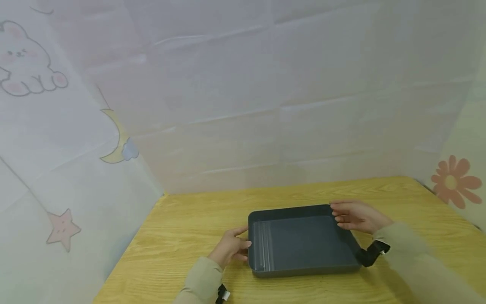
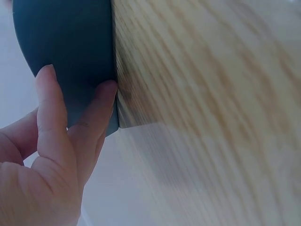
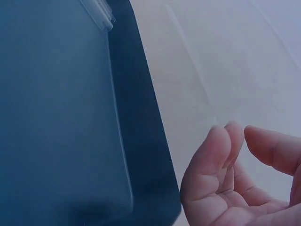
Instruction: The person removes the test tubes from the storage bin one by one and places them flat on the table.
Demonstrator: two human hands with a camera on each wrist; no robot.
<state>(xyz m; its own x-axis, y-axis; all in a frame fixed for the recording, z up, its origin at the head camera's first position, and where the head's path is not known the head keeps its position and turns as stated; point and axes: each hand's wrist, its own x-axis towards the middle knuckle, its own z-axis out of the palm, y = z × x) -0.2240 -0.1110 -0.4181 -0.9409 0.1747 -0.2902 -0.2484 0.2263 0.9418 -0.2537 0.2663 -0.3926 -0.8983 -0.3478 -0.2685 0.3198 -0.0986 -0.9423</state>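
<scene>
A dark blue-grey rectangular tray (image 1: 303, 273) sits on the wooden table. Along its left inner side lie several clear plastic strips or rods (image 1: 263, 245), and a thin clear edge runs round its floor in the right wrist view. My left hand (image 1: 230, 245) is at the tray's left side, and in the left wrist view its outstretched fingers (image 2: 96, 110) touch the outer wall. At the far right corner is my right hand (image 1: 357, 216), fingertips right at the rim. Its fingers are loosely bent with nothing between them in the right wrist view.
The yellow wood-grain table (image 1: 190, 219) runs back to a pale cloth backdrop (image 1: 284, 105) with cartoon prints on its sides. Black straps (image 1: 372, 253) are on both sleeved wrists.
</scene>
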